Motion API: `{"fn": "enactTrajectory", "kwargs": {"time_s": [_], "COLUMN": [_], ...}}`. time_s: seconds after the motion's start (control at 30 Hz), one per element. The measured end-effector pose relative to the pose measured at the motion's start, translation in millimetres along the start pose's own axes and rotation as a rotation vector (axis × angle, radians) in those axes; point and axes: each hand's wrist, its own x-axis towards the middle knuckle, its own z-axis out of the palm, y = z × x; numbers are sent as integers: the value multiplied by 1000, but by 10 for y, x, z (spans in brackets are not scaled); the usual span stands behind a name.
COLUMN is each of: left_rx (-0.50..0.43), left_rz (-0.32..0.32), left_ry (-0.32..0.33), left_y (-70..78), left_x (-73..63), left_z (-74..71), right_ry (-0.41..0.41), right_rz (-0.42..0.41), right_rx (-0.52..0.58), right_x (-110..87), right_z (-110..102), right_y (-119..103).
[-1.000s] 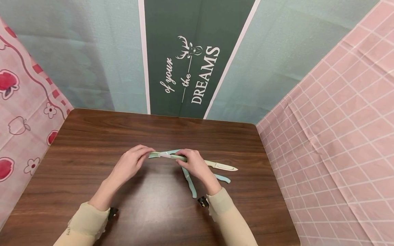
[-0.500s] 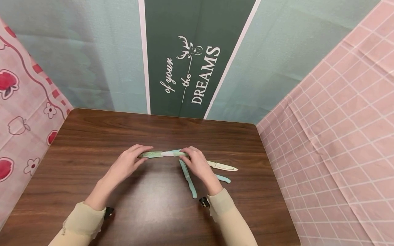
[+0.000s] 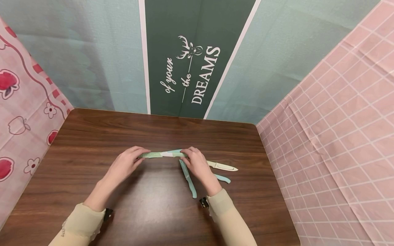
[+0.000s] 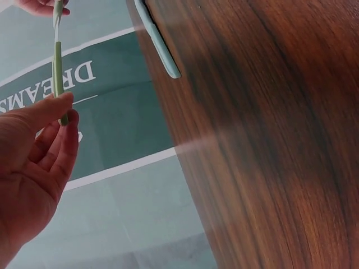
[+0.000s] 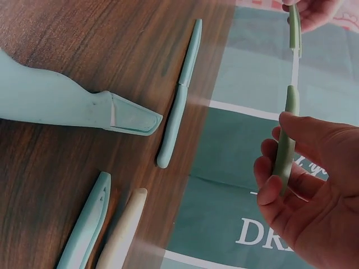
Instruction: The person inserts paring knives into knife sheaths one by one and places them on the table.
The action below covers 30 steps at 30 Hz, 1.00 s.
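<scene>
A green-handled knife with a white blade [image 3: 167, 154] is held level above the table, its blade partly inside a green sheath [image 3: 152, 155]. My left hand [image 3: 126, 162] pinches the sheath's far end between thumb and fingers, as the left wrist view shows. The green handle [image 5: 285, 148] is gripped by my right hand [image 3: 197, 163], thumb on one side and fingers curled on the other. A strip of bare blade shows between sheath and handle. Just behind, on the table, lies a light blue knife [image 5: 179, 106], partly hidden in the head view.
A teal sheathed knife [image 3: 187, 179] lies nearest, left of my right forearm. Right of that hand are a cream knife [image 3: 226, 167] and a light blue handle [image 3: 223, 178], both partly covered. The brown wooden table [image 3: 101, 136] backs onto a hanging cloth [image 3: 181, 20].
My left hand has shifted left to the sheath's end, and the sheath's broad face has come into view. My right hand has barely moved, still gripping the handle.
</scene>
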Motion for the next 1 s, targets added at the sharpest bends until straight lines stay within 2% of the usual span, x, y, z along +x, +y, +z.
{"fn": "enactTrajectory", "kwargs": {"time_s": [0.23, 0.53, 1.0], "left_rx": [15, 21, 8], "left_rz": [-7, 12, 15], "left_ry": [-2, -20, -51], "left_y": [15, 19, 99], "left_x": [5, 11, 48], "left_z": [17, 56, 93], "right_ry": [-4, -51, -55], "right_rz": [6, 28, 7], "right_rx": [-1, 25, 40], "right_x": [5, 5, -6], "right_z": [-11, 6, 62], "right_y": [-16, -41, -60]}}
